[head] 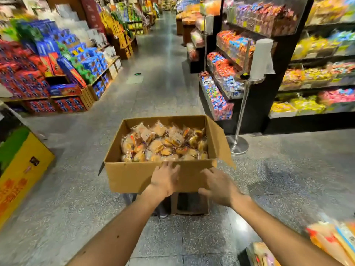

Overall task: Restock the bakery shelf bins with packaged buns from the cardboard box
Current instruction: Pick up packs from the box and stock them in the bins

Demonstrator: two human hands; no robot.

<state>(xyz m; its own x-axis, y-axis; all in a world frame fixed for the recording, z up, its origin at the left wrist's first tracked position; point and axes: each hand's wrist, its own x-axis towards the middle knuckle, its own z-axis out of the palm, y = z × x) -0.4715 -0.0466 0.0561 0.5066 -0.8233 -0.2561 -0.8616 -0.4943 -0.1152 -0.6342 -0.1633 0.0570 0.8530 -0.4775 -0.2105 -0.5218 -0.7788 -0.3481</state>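
An open cardboard box [132,175] stands in the aisle just ahead of me, raised on something dark beneath it. Inside lie several packaged buns [163,144] in clear wrappers, piled to about mid-height. My left hand [165,178] reaches forward with fingers spread, fingertips at the box's near rim, holding nothing. My right hand [219,184] is stretched out beside it in front of the box's near wall, fingers relaxed and empty. Both forearms come in from the bottom of the view.
Snack shelves [317,77] line the right, with a chrome stand [240,120] carrying a bag roll next to the box. Boxed biscuit displays [48,73] fill the left, and a yellow carton [21,169] sits near left. Packaged goods [330,240] show at bottom right. Grey floor runs down the aisle.
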